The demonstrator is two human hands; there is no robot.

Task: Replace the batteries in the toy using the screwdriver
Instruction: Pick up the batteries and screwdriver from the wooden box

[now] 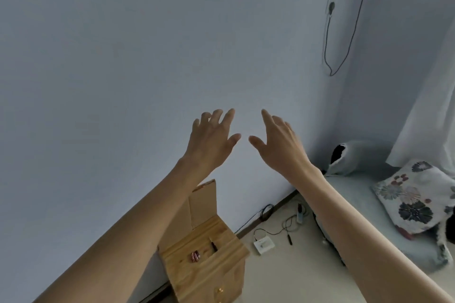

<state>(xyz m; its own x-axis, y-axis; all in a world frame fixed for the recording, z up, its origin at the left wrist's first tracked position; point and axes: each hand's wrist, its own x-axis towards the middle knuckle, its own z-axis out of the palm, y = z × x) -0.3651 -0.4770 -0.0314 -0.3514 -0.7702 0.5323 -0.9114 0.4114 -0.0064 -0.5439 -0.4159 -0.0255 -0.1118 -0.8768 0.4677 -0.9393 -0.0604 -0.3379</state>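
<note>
Left hand, right hand raised, spread, empty. Slim dark screwdriver, probably, beside small reddish batteries on near-left pale wooden cabinet. Light, stiff, rolls; pinch its handle. Toy unseen.

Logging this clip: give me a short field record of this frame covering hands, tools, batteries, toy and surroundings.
left hand: raised before the wall, fingers spread, holding nothing
right hand: raised beside it, fingers straight, holding nothing
screwdriver: lying on the wooden stand, untouched
batteries: two small reddish cylinders on the stand, near the screwdriver
toy: not in view
floor: white box with a cable
bed: floral pillow
</note>
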